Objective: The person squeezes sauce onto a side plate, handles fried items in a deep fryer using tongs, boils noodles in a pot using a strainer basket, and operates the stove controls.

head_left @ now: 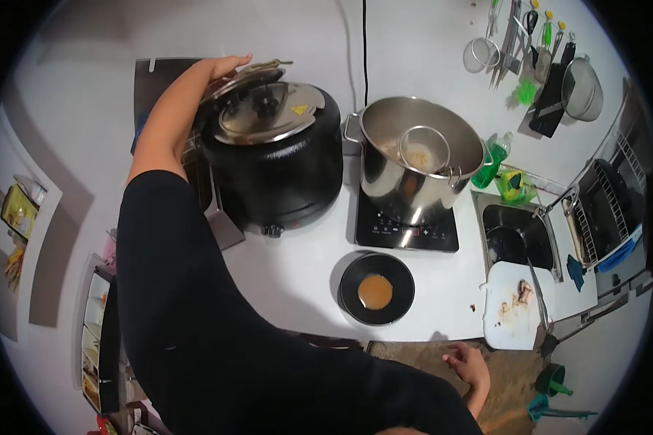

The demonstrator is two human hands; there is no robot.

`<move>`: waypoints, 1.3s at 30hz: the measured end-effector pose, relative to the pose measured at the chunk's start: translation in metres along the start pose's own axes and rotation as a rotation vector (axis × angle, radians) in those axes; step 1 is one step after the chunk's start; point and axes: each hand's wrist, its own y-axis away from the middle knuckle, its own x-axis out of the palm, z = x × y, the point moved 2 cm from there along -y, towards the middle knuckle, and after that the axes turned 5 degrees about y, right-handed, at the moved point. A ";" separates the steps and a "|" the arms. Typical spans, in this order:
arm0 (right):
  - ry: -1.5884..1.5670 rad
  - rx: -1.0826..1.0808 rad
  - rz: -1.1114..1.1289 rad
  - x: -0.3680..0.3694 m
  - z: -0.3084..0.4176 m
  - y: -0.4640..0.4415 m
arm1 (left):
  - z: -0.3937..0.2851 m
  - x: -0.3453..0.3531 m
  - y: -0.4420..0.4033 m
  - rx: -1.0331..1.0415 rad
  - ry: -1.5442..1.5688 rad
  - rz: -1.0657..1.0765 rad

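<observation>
My left hand reaches to the back of a big black soup kettle, its visible fingers stretched out behind the tilted metal lid flap. The flap hides part of the hand. A greenish-brown item, too small to make out, lies beside the fingertips. The fixed lid half has a black knob and a yellow label. My right hand hangs past the counter's front edge, loosely bent with fingers apart and nothing in it. A black bowl with brown liquid sits on the counter.
A steel pot with a strainer stands on an induction cooker. To the right are a sink, green soap bottle, stained white board and tongs. Utensils and a sieve hang on the wall.
</observation>
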 end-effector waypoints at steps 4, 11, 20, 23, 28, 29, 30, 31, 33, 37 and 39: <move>-0.055 0.084 0.055 -0.001 0.012 0.003 | 0.009 -0.012 -0.023 -0.012 0.134 0.246; -0.049 -0.005 0.061 0.012 0.027 -0.016 | -0.001 -0.014 -0.021 0.135 0.250 0.614; -0.089 -0.027 0.086 0.016 0.024 -0.027 | -0.051 0.031 0.047 0.259 -0.212 0.463; -0.065 -0.032 0.086 0.015 0.020 -0.027 | -0.050 0.043 0.033 0.362 -0.153 0.461; -0.054 -0.091 0.086 0.019 0.015 -0.031 | -0.071 0.055 0.046 0.480 -0.213 0.448; -0.062 -0.133 0.058 0.019 0.012 -0.032 | -0.074 0.055 0.051 0.470 -0.243 0.442; -0.061 -0.129 0.054 0.018 0.011 -0.030 | -0.078 0.058 0.044 0.331 -0.099 0.468; -0.057 -0.099 0.064 0.017 0.010 -0.028 | -0.080 0.060 0.044 0.335 -0.098 0.472; -0.058 -0.064 0.067 0.015 0.006 -0.024 | -0.084 0.060 0.052 0.290 -0.249 0.457; -0.039 0.017 0.081 0.013 -0.007 -0.013 | -0.081 0.054 0.021 0.641 -0.589 0.137; -0.041 0.016 0.064 0.010 -0.010 -0.010 | -0.081 0.049 0.015 0.735 -0.620 0.007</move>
